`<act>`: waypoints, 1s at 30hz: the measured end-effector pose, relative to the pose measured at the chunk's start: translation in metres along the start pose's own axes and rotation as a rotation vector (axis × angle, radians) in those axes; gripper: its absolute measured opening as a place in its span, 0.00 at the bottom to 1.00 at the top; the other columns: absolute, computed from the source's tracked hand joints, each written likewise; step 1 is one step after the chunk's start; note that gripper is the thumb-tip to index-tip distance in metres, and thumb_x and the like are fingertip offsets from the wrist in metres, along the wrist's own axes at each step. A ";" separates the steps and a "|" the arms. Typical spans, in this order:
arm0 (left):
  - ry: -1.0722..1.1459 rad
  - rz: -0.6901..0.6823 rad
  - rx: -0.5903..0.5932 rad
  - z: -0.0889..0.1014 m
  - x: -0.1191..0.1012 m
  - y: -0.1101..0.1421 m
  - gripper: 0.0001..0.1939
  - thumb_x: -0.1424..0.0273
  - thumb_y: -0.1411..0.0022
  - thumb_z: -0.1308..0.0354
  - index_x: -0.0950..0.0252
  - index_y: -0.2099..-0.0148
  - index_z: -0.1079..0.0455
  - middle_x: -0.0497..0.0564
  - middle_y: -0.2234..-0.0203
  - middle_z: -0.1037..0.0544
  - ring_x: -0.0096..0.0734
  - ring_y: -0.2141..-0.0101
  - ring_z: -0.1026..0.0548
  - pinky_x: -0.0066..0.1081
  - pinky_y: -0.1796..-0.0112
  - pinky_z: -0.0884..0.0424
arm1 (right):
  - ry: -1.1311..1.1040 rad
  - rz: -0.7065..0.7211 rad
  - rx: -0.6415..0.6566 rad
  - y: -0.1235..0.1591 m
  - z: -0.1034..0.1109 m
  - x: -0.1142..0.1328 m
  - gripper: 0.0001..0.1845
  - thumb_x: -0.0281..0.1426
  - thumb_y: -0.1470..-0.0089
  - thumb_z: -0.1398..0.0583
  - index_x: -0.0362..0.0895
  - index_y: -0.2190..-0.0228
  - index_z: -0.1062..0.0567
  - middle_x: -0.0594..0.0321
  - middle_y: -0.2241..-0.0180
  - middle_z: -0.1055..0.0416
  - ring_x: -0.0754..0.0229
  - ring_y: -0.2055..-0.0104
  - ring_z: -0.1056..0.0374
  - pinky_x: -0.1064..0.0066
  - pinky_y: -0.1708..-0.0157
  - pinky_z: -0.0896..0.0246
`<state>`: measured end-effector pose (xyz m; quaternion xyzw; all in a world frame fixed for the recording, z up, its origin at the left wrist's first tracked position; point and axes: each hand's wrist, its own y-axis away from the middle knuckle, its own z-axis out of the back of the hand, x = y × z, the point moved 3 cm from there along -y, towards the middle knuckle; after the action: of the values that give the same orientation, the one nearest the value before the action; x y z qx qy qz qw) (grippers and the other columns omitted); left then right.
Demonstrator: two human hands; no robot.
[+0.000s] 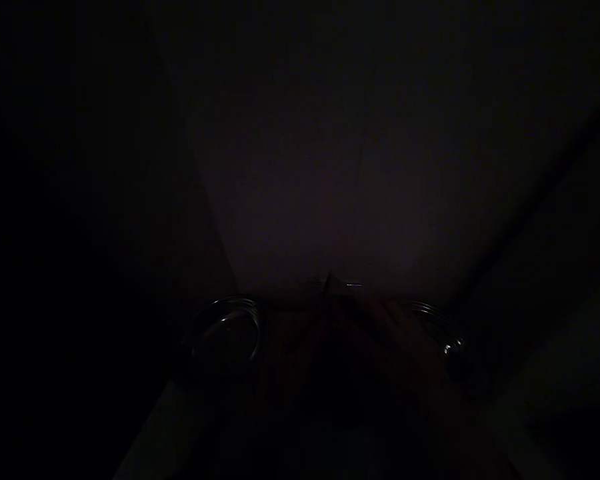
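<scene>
The picture is very dark, so only faint outlines show. My left hand (pixel 293 340) is a dim reddish shape just left of the lower middle. Opposite it, my right hand (pixel 395 333) reaches in from the lower right. The two hands come close together around a small dark pointed shape (pixel 329 280), whose kind I cannot make out. Whether either hand holds it is lost in the dark, as are most of the fingers. A thin bright glint (pixel 353 285) lies just beyond the fingertips.
A shiny round metal dish (pixel 253 323) stands left of my hands. On the right, behind my right hand, another shiny curved rim (pixel 430 310) shows, with a bright rounded spot (pixel 453 348) near it. A pale flat surface (pixel 320 220) extends beyond the hands.
</scene>
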<state>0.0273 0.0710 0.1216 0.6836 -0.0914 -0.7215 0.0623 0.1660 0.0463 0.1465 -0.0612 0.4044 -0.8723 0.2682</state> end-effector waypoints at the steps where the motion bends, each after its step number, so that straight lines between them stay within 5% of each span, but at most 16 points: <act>1: 0.003 0.006 -0.011 0.002 0.001 -0.002 0.20 0.57 0.47 0.40 0.62 0.55 0.24 0.54 0.55 0.22 0.44 0.52 0.25 0.38 0.50 0.33 | 0.003 0.013 -0.010 0.000 0.001 0.004 0.18 0.25 0.41 0.49 0.36 0.53 0.26 0.49 0.55 0.27 0.48 0.59 0.36 0.54 0.64 0.35; 10: -0.018 -0.041 -0.044 -0.004 -0.005 0.011 0.18 0.57 0.45 0.42 0.61 0.57 0.23 0.54 0.57 0.20 0.45 0.53 0.25 0.39 0.50 0.33 | 0.004 -0.099 0.012 0.001 -0.008 -0.011 0.20 0.28 0.40 0.48 0.38 0.48 0.30 0.49 0.55 0.28 0.49 0.57 0.35 0.56 0.62 0.35; 18: 0.031 -0.025 -0.076 0.003 -0.006 0.001 0.17 0.58 0.47 0.41 0.61 0.58 0.23 0.53 0.60 0.19 0.41 0.57 0.23 0.33 0.56 0.28 | 0.034 0.014 -0.067 0.003 0.001 0.015 0.17 0.24 0.41 0.50 0.38 0.56 0.25 0.51 0.58 0.26 0.52 0.61 0.36 0.57 0.63 0.37; 25: 0.036 -0.001 -0.055 -0.002 -0.001 0.009 0.19 0.57 0.46 0.41 0.61 0.56 0.24 0.54 0.57 0.20 0.45 0.53 0.25 0.38 0.51 0.31 | 0.030 -0.081 -0.006 0.002 -0.007 -0.003 0.20 0.27 0.41 0.48 0.38 0.48 0.31 0.49 0.53 0.29 0.50 0.57 0.36 0.57 0.62 0.35; 30: 0.154 0.056 -0.067 -0.004 0.000 0.002 0.18 0.57 0.44 0.43 0.61 0.56 0.25 0.54 0.57 0.20 0.42 0.56 0.23 0.36 0.56 0.27 | 0.036 0.018 -0.038 0.007 -0.009 0.014 0.18 0.24 0.42 0.48 0.37 0.51 0.28 0.49 0.54 0.28 0.49 0.56 0.36 0.53 0.59 0.39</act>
<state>0.0314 0.0691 0.1216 0.7317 -0.0816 -0.6674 0.1121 0.1548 0.0411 0.1339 -0.0469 0.4262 -0.8630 0.2674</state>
